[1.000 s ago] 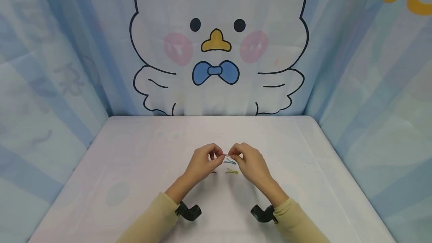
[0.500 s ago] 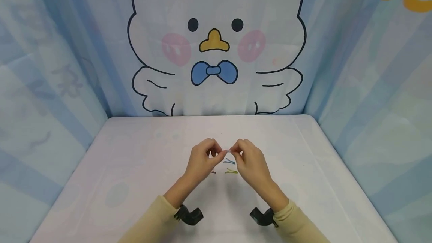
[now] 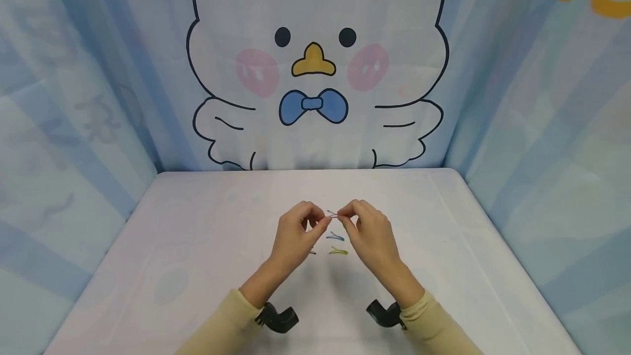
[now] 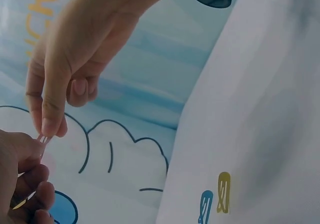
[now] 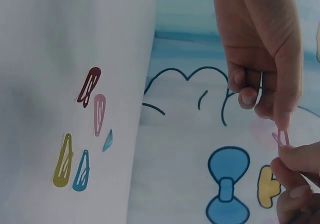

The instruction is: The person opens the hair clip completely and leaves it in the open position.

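Observation:
A pink snap hair clip [image 5: 284, 137] is stretched between both hands above the table, its thin prong standing off to one side. My left hand [image 3: 294, 234] pinches one end between thumb and fingertips. The other end is pinched by my right hand [image 3: 371, 238]. Fingertips cover much of the clip. Below the hands lie a blue hair clip [image 3: 336, 237] and a yellow-green hair clip [image 3: 338, 251]. The right wrist view also shows a dark red hair clip [image 5: 89, 86] and another pink hair clip [image 5: 99, 115] on the table.
The white-covered table [image 3: 197, 267] runs back to a curtain [image 3: 315, 141] printed with a cartoon bird. Curtains also hang along both sides. A small blue leaf-shaped patch [image 5: 108, 141] shows near the clips. Black wrist cameras sit at both cuffs.
Both hands have risen slightly, away from the clips on the table. The pink clip's prong now sticks up between the fingertips, where earlier the clip looked flat.

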Demonstrator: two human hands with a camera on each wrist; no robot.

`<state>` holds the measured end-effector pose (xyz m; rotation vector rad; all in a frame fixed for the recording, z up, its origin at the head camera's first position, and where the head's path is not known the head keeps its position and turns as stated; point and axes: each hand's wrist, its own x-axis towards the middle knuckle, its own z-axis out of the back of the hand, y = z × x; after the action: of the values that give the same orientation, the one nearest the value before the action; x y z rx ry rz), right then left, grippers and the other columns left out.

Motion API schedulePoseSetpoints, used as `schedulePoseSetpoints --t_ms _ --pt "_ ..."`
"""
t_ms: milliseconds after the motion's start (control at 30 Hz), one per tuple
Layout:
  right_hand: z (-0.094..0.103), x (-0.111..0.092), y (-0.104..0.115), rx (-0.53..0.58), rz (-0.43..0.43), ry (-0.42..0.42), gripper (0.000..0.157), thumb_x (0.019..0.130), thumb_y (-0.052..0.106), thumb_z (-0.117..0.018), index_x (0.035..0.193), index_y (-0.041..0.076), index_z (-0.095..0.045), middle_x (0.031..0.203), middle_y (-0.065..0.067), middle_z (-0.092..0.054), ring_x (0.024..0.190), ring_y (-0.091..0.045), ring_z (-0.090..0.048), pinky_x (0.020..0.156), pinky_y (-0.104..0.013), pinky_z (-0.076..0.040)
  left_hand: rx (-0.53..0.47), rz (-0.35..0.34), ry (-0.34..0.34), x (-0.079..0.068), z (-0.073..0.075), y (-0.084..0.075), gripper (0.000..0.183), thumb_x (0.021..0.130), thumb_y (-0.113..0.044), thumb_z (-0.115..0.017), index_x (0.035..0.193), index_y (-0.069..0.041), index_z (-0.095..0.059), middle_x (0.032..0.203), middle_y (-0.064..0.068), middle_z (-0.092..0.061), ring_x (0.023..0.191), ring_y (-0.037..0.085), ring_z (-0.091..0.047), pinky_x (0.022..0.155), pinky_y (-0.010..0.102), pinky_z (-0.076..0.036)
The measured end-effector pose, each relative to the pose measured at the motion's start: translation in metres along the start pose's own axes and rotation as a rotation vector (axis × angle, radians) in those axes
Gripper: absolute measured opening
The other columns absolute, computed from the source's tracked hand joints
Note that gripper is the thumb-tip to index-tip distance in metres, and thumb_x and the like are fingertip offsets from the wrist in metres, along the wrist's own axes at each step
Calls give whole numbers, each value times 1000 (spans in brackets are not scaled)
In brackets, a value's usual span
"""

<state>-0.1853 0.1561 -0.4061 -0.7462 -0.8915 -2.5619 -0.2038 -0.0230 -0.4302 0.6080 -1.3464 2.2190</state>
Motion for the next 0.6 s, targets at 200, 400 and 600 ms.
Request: schedulePoseSetpoints --t_ms 200,400,600 --pt "1 1 -5 -25 -7 -17 11 89 15 -83 96 15 -74 89 1 -75 60 -8 -42 61 -28 -38 2 -1 -4 -1 -1 4 7 93 -13 -77 93 -13 -70 82 -4 -63 70 8 -52 60 22 -43" --pt "-1 1 -10 -37 -31 9 10 89 12 -81 98 14 -75 90 1 -76 63 -10 -46 66 -30 -40 0 20 5 -2 -1 7 4 96 -13 -74 96 -9 -73 85 -2 -66 70 10 -53 61 22 -43" --pt "-6 1 -17 -38 -40 25 10 89 10 -81 97 13 -77 90 -1 -78 68 -12 -56 70 -32 -47 5 75 0 -4 -1 10 6 93 -6 -75 96 -12 -73 86 -2 -67 72 15 -57 62 22 -42"
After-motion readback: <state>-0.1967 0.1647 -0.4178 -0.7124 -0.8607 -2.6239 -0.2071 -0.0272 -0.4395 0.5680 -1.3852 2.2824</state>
